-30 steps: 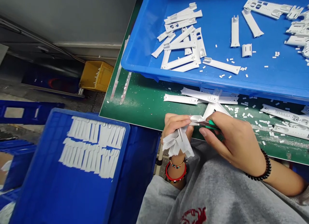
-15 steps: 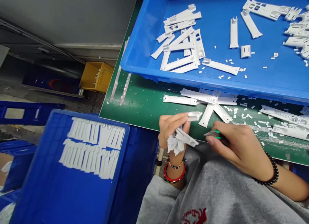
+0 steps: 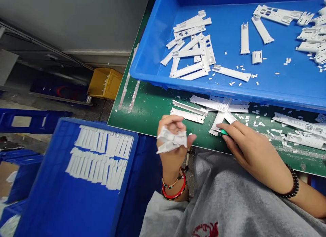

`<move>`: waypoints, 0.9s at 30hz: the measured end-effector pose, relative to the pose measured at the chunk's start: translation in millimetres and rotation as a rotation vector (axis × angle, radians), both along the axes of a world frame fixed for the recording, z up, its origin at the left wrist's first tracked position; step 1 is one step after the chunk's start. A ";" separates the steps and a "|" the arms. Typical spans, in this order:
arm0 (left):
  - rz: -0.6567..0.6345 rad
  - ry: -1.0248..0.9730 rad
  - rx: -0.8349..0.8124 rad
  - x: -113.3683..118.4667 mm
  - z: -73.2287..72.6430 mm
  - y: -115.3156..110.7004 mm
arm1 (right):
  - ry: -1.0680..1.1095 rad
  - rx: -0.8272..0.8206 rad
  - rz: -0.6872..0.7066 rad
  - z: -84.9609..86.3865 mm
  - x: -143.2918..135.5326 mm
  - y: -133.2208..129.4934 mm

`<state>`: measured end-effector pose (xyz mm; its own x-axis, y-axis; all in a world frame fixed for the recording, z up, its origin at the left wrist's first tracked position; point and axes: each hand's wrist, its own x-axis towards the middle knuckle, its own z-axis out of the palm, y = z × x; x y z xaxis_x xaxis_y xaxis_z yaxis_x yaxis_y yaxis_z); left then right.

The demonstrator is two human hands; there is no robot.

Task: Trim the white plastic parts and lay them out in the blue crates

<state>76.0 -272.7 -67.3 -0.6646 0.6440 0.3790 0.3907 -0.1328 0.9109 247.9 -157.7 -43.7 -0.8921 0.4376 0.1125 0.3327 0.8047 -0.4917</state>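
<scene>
My left hand (image 3: 171,130) is held palm up over the table's near edge, fingers curled around several small white plastic parts (image 3: 171,140) bunched in the palm. Between the thumb and fingers of my right hand (image 3: 254,153) is a green-handled craft knife (image 3: 224,132), most of it hidden by the hand. Its tip is near a crossed pile of long white plastic strips (image 3: 217,123). Just beyond my left hand, a flat white strip (image 3: 187,115) lies beside another slim one (image 3: 189,107) on the green table.
A large blue tray (image 3: 175,83) with scattered white parts stands on the green table (image 3: 150,107). Small white offcuts (image 3: 258,124) litter the tabletop. Lower left, a blue crate (image 3: 84,203) holds rows of white strips (image 3: 99,157). A yellow bin (image 3: 105,83) stands beyond it.
The white part pinched in my left fingers has left them, and another strip now lies on the table. My left hand moved left; my right hand with the knife shifted slightly toward the pile.
</scene>
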 end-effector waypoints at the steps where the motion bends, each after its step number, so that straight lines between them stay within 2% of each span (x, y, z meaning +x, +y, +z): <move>1: -0.045 -0.111 0.040 5.9 -2.6 0.6 | 0.014 -0.004 0.006 0.6 0.2 -0.1; 4: -0.073 -0.252 0.075 18.5 -12.2 4.7 | 0.113 -0.036 0.011 5.9 1.1 -0.6; 11: -0.076 0.003 -0.024 22.8 -17.0 12.8 | 0.282 -0.089 0.040 22.8 2.1 -3.5; 20: 0.011 0.175 -0.034 25.7 -21.1 15.2 | 0.304 -0.072 0.079 22.3 6.1 -2.8; 27: 0.049 0.206 -0.026 27.1 -25.7 14.9 | 0.272 -0.060 0.020 23.2 7.0 -2.9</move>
